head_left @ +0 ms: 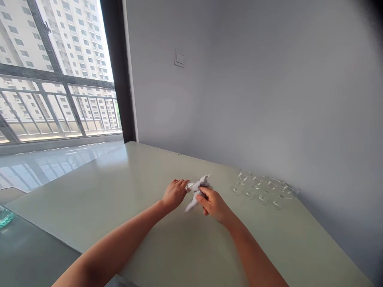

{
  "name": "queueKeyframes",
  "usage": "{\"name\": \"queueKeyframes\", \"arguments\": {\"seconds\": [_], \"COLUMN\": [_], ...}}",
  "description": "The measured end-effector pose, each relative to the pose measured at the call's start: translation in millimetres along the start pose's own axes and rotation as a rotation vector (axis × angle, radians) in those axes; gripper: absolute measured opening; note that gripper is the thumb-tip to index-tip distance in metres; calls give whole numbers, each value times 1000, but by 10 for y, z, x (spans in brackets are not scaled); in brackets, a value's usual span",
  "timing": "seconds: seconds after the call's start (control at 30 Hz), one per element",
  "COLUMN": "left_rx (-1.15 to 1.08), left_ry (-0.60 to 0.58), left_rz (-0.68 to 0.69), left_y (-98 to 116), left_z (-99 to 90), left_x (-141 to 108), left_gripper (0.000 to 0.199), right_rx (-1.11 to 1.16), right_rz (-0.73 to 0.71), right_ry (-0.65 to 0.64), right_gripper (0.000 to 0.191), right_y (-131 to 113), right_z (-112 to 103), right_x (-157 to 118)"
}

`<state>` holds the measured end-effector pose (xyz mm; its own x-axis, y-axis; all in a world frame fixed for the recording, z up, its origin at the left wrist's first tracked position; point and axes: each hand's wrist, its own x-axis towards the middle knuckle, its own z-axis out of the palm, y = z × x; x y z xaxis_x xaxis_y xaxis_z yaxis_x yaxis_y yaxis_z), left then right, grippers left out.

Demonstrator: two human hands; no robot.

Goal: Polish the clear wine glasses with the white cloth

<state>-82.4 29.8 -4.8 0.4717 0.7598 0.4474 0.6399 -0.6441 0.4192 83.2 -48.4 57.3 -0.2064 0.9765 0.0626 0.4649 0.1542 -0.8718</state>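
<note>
My left hand (175,193) is closed on a small clear glass (189,186) above the middle of the table. Beside it, my right hand (211,202) grips a light grey cloth (200,186), which is bunched against the glass and covers much of it. One end of the cloth hangs down to the left of my right fingers. The exact shape of the glass under the cloth is hidden.
Several clear stemmed glasses (261,187) stand close together on the pale table (143,171), near the wall on the right. A greenish glass object (5,216) shows at the left edge. Wall and window lie beyond.
</note>
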Motion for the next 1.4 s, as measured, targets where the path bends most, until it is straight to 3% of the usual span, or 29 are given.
{"name": "queueKeyframes", "arguments": {"seconds": [0.1, 0.33, 0.57, 0.63, 0.73, 0.83, 0.93, 1.0, 1.13, 1.2, 1.3, 1.4], "left_rx": [-21, 130, 372, 338, 186, -64, -259, -178, 161, 226, 145, -215], "left_ry": [-49, -35, 258, 211, 33, -226, -529, -493, -96, -32, -87, -417], "left_rz": [74, 239, 354, 363, 297, 170, 135, 160, 178, 203, 149, 35], "left_y": [46, 0, -6, -4, 10, 45, 102, 160, 279, 299, 265, 219], "left_z": [7, 5, -132, -167, -195, -206, -199, -181, -185, -230, -304, -318], "left_x": [-16, -16, -11, 5, 24, 27, 16, 3, -31, -39, -32, -16], "left_gripper": [21, 29, 31, 31, 33, 32, 35, 34, 27, 30, 31, 42], "right_rx": [60, 234, 745, 704, 412, 208, 227, 314, 581, 606, 389, 159], "right_rz": [53, 77, 120, 100, 78, 67, 78, 113, 178, 132, 44, 47], "right_ry": [-65, -169, -56, -90, -203, -272, -358, -339, -142, -142, -256, -363], "right_gripper": [37, 46, 34, 35, 42, 32, 25, 28, 33, 33, 31, 25], "right_y": [5, 184, 388, 364, 297, 243, 246, 286, 348, 311, 183, 73], "right_z": [-58, -70, 1, -27, -121, -249, -332, -327, -204, -160, -204, -352], "right_x": [-33, 19, 144, 132, 77, 15, -1, 29, 114, 115, 53, -20]}}
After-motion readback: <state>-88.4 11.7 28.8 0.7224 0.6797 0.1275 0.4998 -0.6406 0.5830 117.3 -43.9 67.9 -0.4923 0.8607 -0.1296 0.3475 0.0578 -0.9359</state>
